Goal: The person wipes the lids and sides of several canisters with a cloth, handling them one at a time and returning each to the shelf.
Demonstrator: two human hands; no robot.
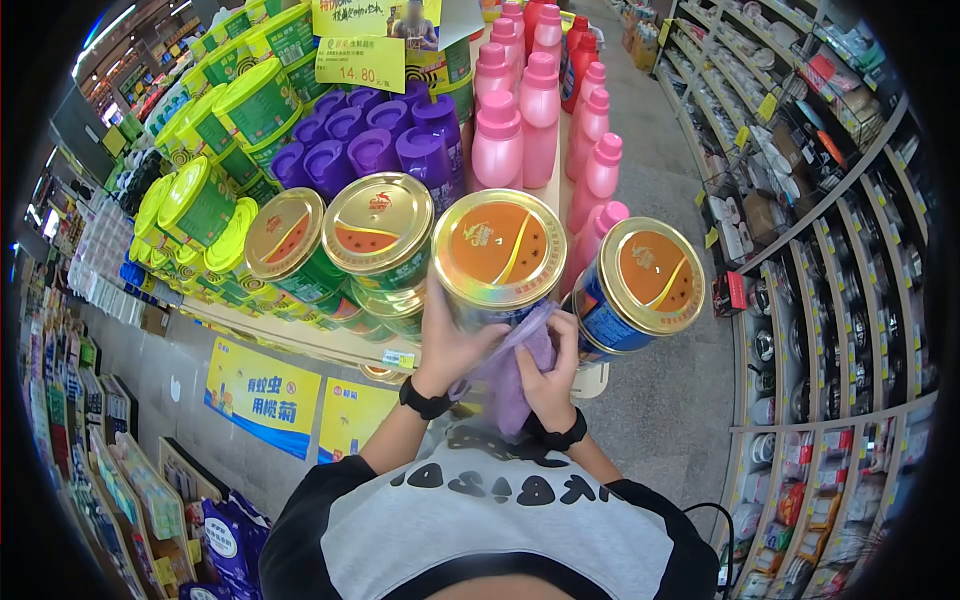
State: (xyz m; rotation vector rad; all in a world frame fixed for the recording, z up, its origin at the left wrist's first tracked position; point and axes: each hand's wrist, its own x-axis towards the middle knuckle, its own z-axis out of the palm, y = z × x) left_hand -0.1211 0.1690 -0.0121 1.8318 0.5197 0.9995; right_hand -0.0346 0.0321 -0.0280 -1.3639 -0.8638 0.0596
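Note:
A can with a gold and orange lid [500, 248] stands at the middle of the display's front edge. My left hand [445, 335] lies against its left side, thumb pointing right, palm partly open. In my right hand [550, 370] a purple cloth [515, 385] is pinched just below the can. To the right stands another can with an orange lid [650, 275], on a blue body. Two gold-lidded cans, one with a red and orange picture [285, 232] and one beside it [378, 222], stand to the left.
Pink bottles [540, 105], purple bottles [375, 150] and green tubs [255, 100] fill the display behind the cans. A yellow price sign [360, 66] stands over them. Stocked shelves [830, 300] line the right side. Yellow posters [262, 395] hang at the lower left.

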